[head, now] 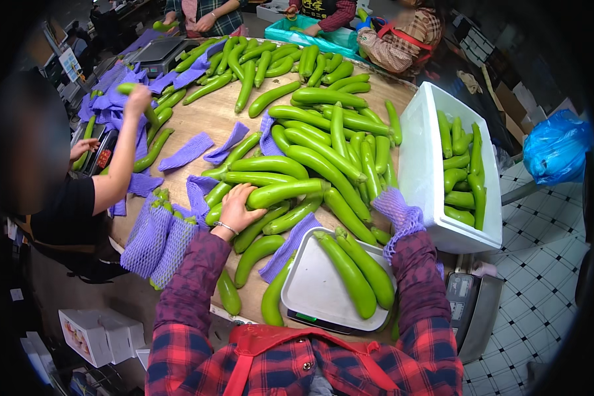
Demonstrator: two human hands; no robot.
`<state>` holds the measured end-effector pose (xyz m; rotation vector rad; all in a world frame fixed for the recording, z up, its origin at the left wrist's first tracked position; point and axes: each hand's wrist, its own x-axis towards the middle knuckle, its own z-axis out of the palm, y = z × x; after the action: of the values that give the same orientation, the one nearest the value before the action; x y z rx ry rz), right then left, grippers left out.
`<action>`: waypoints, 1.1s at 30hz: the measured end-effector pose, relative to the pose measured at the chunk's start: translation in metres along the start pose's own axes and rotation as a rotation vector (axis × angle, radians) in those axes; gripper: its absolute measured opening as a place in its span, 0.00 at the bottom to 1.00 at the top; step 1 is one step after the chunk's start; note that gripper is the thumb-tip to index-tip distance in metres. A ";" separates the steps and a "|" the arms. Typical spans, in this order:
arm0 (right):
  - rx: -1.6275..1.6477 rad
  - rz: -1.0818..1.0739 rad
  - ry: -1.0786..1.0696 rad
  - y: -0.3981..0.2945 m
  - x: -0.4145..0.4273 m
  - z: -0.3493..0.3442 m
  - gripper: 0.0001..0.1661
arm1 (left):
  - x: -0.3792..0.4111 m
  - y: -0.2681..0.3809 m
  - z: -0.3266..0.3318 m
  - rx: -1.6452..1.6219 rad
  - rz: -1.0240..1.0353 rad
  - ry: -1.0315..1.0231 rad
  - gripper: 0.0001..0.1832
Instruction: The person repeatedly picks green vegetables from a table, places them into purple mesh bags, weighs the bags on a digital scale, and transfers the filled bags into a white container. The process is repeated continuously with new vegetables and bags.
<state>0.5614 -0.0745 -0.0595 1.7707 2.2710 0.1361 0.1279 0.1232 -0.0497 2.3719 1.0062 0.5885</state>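
Observation:
My left hand [238,210] has its fingers and thumb around the rounded left end of a long green eggplant [289,192] on the pile. A purple foam net sleeve [400,217] covers my right hand, so its fingers are hidden; it is at the pile's right edge, beside the white foam box [418,163]. Just in front of me, two green eggplants [349,277] lie side by side on the pale tray of a weighing scale [309,297]. Another purple net sleeve [292,245] lies flat left of the tray, partly under eggplants.
More green eggplants [247,84] cover the wooden table's far side [222,106]. Netted eggplants [161,237] hang over the left edge. A co-worker's arm [116,153] reaches in from the left holding an eggplant. Other people work around a teal-lined crate [277,32]. Eggplants fill the foam box.

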 end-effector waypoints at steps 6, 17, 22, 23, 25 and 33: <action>0.323 0.709 0.532 -0.037 0.009 -0.035 0.12 | -0.003 0.006 -0.014 0.048 -0.034 -0.104 0.40; -0.030 -0.089 -0.076 -0.054 0.055 -0.066 0.07 | -0.011 0.032 -0.008 0.073 -0.021 -0.007 0.34; 0.386 -0.226 0.154 -0.029 0.026 -0.073 0.25 | -0.022 0.040 -0.031 -0.011 0.032 0.176 0.27; 0.532 -0.068 0.150 -0.027 0.013 -0.061 0.20 | -0.021 0.043 -0.035 -0.041 0.053 0.199 0.27; 0.835 0.176 0.060 -0.047 0.006 -0.100 0.15 | -0.025 0.053 -0.050 -0.149 0.062 0.284 0.29; 1.706 0.313 -0.261 -0.084 -0.046 -0.189 0.30 | -0.029 0.124 -0.091 -1.330 -0.018 -0.083 0.44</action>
<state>0.4441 -0.1238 0.1096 2.3330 1.6998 -2.3622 0.1252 0.0505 0.0891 1.1738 0.3387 0.7918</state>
